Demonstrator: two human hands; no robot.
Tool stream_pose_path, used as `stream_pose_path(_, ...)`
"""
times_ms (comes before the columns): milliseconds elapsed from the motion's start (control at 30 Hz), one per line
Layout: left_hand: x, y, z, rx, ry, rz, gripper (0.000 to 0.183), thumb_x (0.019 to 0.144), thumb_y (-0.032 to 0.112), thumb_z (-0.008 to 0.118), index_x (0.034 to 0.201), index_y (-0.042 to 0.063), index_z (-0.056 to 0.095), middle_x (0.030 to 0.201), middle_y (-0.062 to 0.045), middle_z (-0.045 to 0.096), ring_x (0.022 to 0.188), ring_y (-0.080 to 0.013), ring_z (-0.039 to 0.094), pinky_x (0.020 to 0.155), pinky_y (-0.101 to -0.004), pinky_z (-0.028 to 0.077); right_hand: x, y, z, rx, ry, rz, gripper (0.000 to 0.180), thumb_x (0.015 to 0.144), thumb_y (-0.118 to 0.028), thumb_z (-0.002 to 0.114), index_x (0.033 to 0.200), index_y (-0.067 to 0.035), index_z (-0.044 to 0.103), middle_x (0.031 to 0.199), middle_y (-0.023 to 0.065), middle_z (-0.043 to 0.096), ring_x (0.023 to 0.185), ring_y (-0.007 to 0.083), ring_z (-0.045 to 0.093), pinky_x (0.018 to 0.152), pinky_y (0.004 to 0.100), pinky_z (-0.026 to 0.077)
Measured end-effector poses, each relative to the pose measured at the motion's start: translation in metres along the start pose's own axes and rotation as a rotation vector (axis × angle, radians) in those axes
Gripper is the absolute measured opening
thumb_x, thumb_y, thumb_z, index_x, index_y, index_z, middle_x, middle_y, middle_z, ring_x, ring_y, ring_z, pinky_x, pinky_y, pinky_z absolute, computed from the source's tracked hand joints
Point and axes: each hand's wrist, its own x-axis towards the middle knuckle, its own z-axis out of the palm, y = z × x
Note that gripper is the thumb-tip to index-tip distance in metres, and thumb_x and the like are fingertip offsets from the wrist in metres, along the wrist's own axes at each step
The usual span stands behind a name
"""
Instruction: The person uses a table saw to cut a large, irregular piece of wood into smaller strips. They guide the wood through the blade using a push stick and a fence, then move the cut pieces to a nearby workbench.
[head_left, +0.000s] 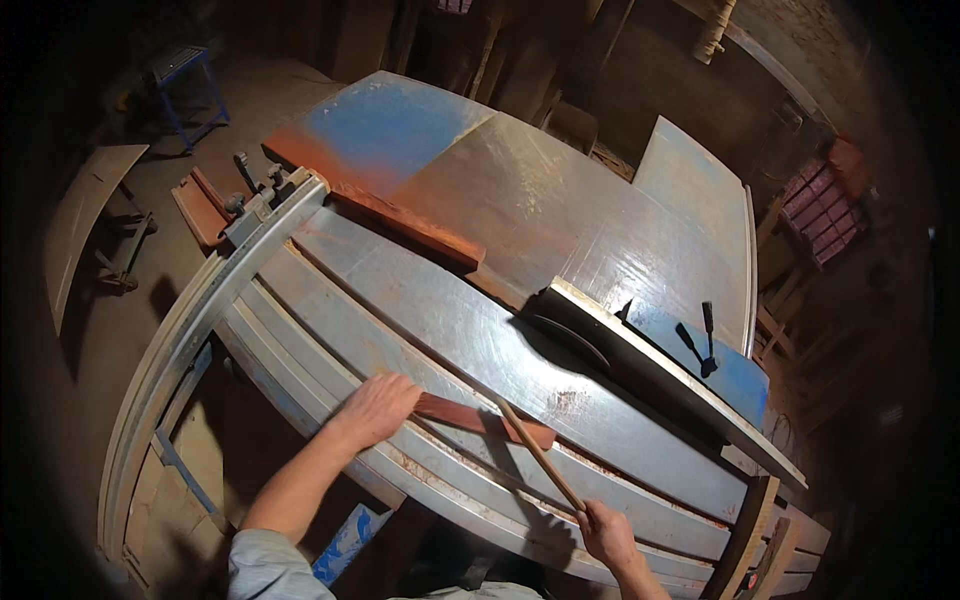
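My left hand (384, 409) is closed around the left end of a flat, reddish-brown wooden board (480, 421), which lies across the sliding table (442, 337) of a table saw. My right hand (606, 531) grips the lower end of a thin wooden stick (541, 459). The stick slants up to the left, and its far end is over the right part of the board; whether it touches cannot be told. Beyond both hands, the circular saw blade (574, 339) shows beside the rip fence (675, 379).
A crosscut fence (259, 217) with clamps spans the left side. A reddish timber piece (409, 225) lies behind the sliding table. Wooden offcuts (750, 536) stand at the near right. A panel on a stand (94, 217) and a blue-legged stand (187, 94) are at the left.
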Motion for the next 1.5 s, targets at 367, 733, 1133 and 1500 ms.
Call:
stream_pose_path(367,0.116,-0.159,-0.025,0.140,0.226,-0.340,0.031,0.090,0.007,0.061,0.120,0.001,0.059,0.115,-0.015,0.061,0.114,-0.0359,0.057,0.095,-0.0470,0.049,-0.073,0.041,0.018,0.011,-0.020,0.419,0.037,0.099,-0.020,0.061,0.133,-0.005,0.058,0.117,0.0268,0.064,0.108,0.0433,0.062,0.093,0.0467,0.050)
stream_pose_path(733,0.216,-0.205,0.025,0.384,0.078,-0.357,0.016,0.091,0.010,0.059,0.107,0.009,0.061,0.112,-0.006,0.063,0.119,-0.0255,0.055,0.097,-0.0426,0.047,-0.081,0.044,0.032,-0.204,0.136,0.425,0.038,0.087,-0.022,0.072,0.121,-0.008,0.062,0.103,0.0234,0.064,0.095,0.0464,0.062,0.083,0.0535,0.051)
stream_pose_path(1133,0.168,-0.109,-0.171,-0.299,0.571,-0.610,0.039,0.092,0.033,0.071,0.085,-0.004,0.062,0.081,-0.022,0.067,0.075,-0.0344,0.065,0.069,-0.0434,0.050,-0.078,0.043,0.019,-0.127,0.130,0.320,0.036,0.090,-0.025,0.069,0.122,-0.008,0.062,0.104,0.0243,0.064,0.094,0.0458,0.062,0.080,0.0542,0.050)
stream_pose_path(1500,0.029,0.051,-0.120,-1.494,0.616,-0.880,0.032,0.102,0.030,0.061,0.113,0.000,0.062,0.108,-0.010,0.066,0.097,-0.0224,0.066,0.088,-0.0414,0.054,-0.072,0.050,-0.025,-0.013,0.192,-0.037,0.042,0.089,-0.022,0.074,0.122,0.001,0.062,0.103,0.0237,0.068,0.092,0.0414,0.067,0.076,0.0446,0.055)
